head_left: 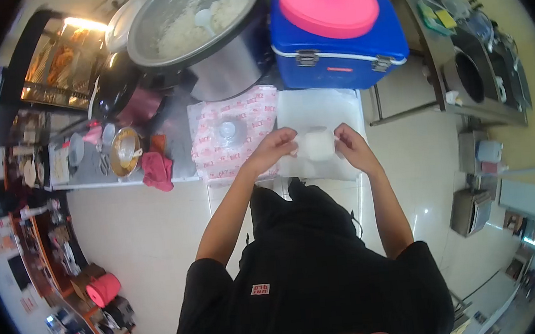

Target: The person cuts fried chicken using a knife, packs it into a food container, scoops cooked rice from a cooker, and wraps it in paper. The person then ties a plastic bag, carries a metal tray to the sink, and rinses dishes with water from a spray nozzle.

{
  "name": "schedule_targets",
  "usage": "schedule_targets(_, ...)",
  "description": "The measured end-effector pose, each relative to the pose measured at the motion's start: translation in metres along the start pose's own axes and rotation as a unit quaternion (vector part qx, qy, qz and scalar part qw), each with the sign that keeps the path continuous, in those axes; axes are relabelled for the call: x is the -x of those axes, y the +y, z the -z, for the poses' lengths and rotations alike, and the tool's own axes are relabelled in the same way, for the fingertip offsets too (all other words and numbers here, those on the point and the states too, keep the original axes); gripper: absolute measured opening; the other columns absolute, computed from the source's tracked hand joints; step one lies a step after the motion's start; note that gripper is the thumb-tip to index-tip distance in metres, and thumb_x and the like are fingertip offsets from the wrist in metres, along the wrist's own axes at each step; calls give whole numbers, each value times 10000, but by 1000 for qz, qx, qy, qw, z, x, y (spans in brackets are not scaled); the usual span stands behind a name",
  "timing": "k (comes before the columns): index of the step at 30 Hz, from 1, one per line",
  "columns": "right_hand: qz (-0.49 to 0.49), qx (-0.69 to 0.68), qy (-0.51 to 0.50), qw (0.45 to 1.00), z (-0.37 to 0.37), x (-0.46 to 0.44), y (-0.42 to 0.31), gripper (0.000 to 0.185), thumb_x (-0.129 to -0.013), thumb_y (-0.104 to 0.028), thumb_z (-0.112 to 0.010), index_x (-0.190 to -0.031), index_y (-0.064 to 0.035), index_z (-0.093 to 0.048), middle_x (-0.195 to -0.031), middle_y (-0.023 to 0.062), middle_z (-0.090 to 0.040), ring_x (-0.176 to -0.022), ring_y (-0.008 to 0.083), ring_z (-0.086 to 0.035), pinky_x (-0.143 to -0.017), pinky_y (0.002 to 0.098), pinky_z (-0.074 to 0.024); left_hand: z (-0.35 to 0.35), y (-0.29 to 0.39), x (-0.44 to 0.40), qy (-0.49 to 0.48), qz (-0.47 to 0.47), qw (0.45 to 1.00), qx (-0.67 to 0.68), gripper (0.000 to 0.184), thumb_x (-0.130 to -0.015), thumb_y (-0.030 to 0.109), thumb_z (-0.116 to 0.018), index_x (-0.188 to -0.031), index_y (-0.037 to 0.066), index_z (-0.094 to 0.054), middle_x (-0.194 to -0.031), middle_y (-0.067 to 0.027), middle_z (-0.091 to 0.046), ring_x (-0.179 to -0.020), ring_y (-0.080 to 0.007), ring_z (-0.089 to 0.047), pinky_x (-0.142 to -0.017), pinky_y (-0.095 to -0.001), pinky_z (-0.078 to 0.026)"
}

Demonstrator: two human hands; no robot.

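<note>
A mound of white rice [319, 145] lies on white paper [294, 108] spread at the counter's front edge. My left hand [274, 150] is at the left side of the mound, its fingers pinched together at a thin, pale sheet or wrap. On the right side my right hand [351, 147] pinches the other side of it. What exactly the fingertips hold is too small to tell. Left of the white paper, a clear round plastic piece [227, 131] rests on pink printed paper [204, 152].
Behind the papers stand a large rice pot [224, 69] with a scoop [205, 21] and a blue cooler [334, 56] under a pink lid [329, 2]. A gold bowl [127, 152] and a red cloth [157, 171] are at the left. A sink counter [456, 71] is at the right.
</note>
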State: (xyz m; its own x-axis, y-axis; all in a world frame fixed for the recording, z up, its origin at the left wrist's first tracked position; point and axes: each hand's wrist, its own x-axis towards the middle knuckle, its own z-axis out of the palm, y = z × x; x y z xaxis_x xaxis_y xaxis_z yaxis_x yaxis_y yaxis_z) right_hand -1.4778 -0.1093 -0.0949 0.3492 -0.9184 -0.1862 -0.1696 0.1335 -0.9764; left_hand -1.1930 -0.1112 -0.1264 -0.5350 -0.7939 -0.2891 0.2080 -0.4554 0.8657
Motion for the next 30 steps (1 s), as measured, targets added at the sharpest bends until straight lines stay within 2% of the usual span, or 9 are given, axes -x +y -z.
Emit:
schedule_targets(2,-21,-144,-103,984,-17,2,-38,181,-849,-52,-647,-927,-84,-487,-808,-38,-450,-717,52,-444,-608,225,-363,-10,13,48,-13,-29,971,236,263,-933,84,-627,-1179,33,-548,-1077,-45,-630,-980,-147,-645,-845,-337,-543)
schedule_targets(5,16,-314,-231,921,-72,-9,-58,222,-825,-58,-671,-908,-101,-469,-809,-53,-446,-698,53,-431,-601,215,-342,-29,20,95,-71,-141,935,319,248,-922,55,-656,-1153,63,-566,-1065,-43,-644,-981,-122,-632,-842,-310,-526)
schedule_targets(7,1,-365,-245,898,-114,-20,-74,241,-805,-73,-689,-895,-98,-467,-810,-42,-477,-700,58,-447,-612,216,-356,-24,39,126,-8,-182,942,282,278,-928,91,-665,-1187,65,-569,-1102,-31,-639,-997,-101,-616,-880,-298,-518)
schedule_targets(10,53,-246,-355,900,-176,-49,-113,191,-842,-40,-657,-912,-77,-484,-835,-18,-534,-748,65,-492,-672,230,-405,16,24,179,198,-201,953,110,315,-981,177,-613,-1270,64,-562,-1158,-25,-638,-1043,-99,-604,-911,-280,-504)
schedule_targets(13,99,-83,-397,909,-246,-49,-144,144,-867,11,-613,-945,-55,-512,-868,7,-563,-812,83,-539,-747,247,-442,28,22,259,353,-121,914,157,366,-1039,296,-509,-1330,77,-549,-1180,-23,-642,-1071,-122,-606,-932,-293,-498)
schedule_targets(19,189,81,-561,802,-438,-12,-157,160,-870,-7,-636,-1018,-25,-577,-962,60,-609,-926,157,-605,-843,295,-486,51,10,397,383,-199,809,399,656,-980,655,-372,-1196,91,-629,-1099,-62,-686,-995,-204,-667,-883,-357,-526)
schedule_targets(24,222,138,-672,693,-597,25,-200,138,-893,-30,-654,-1008,-16,-579,-949,85,-614,-890,156,-610,-836,296,-489,99,-18,529,359,-283,724,516,415,-975,495,-487,-952,125,-674,-862,-45,-696,-763,-205,-683,-696,-341,-557)
schedule_targets(27,210,115,-698,675,-680,35,-215,165,-888,-40,-666,-1030,-23,-584,-959,83,-620,-888,158,-613,-824,299,-489,129,-28,600,350,-335,711,510,447,-983,531,-466,-947,132,-663,-877,-36,-689,-810,-198,-682,-723,-338,-554)
schedule_targets(30,208,104,-619,750,-755,37,-213,151,-873,-33,-672,-1006,-22,-600,-966,100,-635,-888,180,-630,-820,309,-495,159,-25,655,430,-402,644,488,469,-996,566,-427,-1034,140,-619,-950,-39,-668,-893,-199,-667,-762,-355,-551)
